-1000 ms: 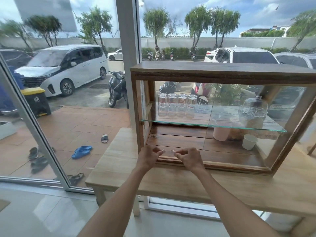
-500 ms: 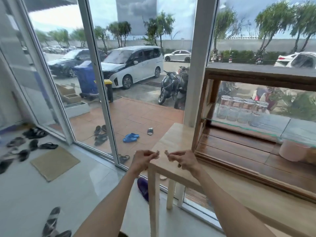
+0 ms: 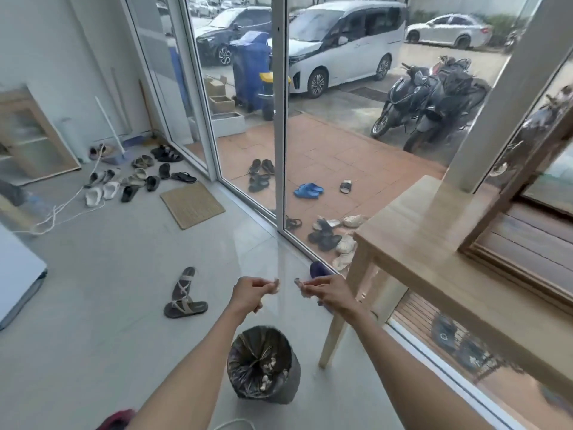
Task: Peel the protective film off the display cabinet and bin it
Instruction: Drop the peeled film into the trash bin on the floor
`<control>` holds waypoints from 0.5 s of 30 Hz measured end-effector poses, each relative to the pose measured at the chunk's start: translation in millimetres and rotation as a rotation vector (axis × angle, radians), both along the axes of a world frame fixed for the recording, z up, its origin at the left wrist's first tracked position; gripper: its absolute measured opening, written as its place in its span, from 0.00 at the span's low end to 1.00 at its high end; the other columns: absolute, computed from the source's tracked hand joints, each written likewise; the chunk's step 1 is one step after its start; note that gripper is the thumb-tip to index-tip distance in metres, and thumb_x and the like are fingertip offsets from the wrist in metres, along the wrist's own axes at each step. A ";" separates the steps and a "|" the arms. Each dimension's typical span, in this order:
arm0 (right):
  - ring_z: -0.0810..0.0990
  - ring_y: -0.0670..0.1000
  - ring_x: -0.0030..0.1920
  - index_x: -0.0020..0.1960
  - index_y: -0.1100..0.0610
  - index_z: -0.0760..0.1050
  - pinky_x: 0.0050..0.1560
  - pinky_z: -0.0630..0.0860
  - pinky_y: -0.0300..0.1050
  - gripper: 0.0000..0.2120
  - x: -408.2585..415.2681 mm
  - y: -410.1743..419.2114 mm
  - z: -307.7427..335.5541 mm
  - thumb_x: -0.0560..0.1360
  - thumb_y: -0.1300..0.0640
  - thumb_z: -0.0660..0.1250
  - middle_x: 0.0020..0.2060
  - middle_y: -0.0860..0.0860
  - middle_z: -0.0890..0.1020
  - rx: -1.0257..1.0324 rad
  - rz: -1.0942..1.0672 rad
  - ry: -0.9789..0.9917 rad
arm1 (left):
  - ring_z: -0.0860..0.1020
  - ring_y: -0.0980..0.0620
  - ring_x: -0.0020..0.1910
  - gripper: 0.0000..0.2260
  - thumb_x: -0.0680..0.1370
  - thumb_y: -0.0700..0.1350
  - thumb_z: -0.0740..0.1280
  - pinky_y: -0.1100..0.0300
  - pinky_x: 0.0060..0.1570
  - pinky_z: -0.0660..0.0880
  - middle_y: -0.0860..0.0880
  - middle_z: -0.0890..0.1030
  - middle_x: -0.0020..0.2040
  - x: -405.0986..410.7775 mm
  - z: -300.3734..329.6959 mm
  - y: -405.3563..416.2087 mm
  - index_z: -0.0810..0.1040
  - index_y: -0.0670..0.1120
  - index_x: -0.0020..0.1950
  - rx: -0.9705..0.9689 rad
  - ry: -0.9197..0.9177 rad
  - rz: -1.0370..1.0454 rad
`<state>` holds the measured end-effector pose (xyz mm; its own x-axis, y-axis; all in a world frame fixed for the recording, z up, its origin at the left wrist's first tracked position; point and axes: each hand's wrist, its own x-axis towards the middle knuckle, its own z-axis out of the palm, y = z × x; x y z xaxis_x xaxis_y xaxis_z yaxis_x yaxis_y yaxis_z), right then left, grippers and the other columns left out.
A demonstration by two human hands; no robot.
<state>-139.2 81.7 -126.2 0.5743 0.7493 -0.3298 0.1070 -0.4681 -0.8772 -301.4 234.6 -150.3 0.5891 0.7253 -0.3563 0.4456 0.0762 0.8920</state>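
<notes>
Head view looks down at two bare arms stretched out over a grey floor. Left hand (image 3: 251, 293) is pinched closed, thumb against fingertips, on something small and pale; right hand (image 3: 326, 292) is pinched the same way on a small greyish scrap. Between and below the two hands a faint clear sheet, the film (image 3: 280, 293), seems to hang, though it is too transparent to trace its edges. Directly beneath, near the viewer, stands the bin (image 3: 263, 366), lined with a dark bag and holding pale crumpled bits. To the right is a wooden table (image 3: 434, 262), its leg just beside the right forearm. On it, at the far right edge, sits the cabinet (image 3: 524, 231), only its wooden frame and part of its glass in view, well apart from the hands. A pair of sandals (image 3: 185, 294) lies left of the left hand. Further left and far, a mat (image 3: 192, 204) and many shoes lie near the glass doors.
</notes>
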 end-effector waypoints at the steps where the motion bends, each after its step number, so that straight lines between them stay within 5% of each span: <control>1: 0.78 0.38 0.27 0.50 0.62 0.85 0.26 0.69 0.34 0.08 -6.4 4.7 -14.9 0.73 0.59 0.74 0.39 0.57 0.86 -0.040 0.019 0.004 | 0.67 0.55 0.18 0.13 0.75 0.50 0.76 0.64 0.21 0.67 0.45 0.88 0.46 -9.5 -14.1 1.5 0.86 0.40 0.47 -0.019 0.026 0.022; 6: 0.83 0.51 0.35 0.45 0.56 0.87 0.31 0.77 0.40 0.07 -37.3 23.4 -85.8 0.70 0.54 0.77 0.38 0.55 0.88 -0.192 0.069 0.015 | 0.70 0.57 0.17 0.11 0.75 0.49 0.76 0.65 0.20 0.68 0.51 0.85 0.32 -45.7 -77.7 2.6 0.87 0.41 0.44 -0.072 0.181 0.113; 8: 0.79 0.49 0.30 0.44 0.55 0.87 0.29 0.75 0.37 0.06 -47.4 30.6 -103.9 0.70 0.53 0.77 0.38 0.55 0.88 -0.229 0.073 0.031 | 0.71 0.57 0.18 0.10 0.74 0.49 0.77 0.66 0.20 0.68 0.55 0.80 0.26 -53.6 -98.2 0.4 0.87 0.42 0.41 -0.092 0.217 0.153; 15: 0.76 0.43 0.26 0.44 0.54 0.87 0.28 0.72 0.32 0.04 -60.3 57.4 -154.1 0.70 0.57 0.76 0.32 0.51 0.85 -0.317 -0.004 0.062 | 0.71 0.55 0.17 0.04 0.75 0.39 0.74 0.64 0.20 0.70 0.48 0.80 0.29 -57.7 -147.5 2.5 0.85 0.43 0.40 -0.206 0.273 0.273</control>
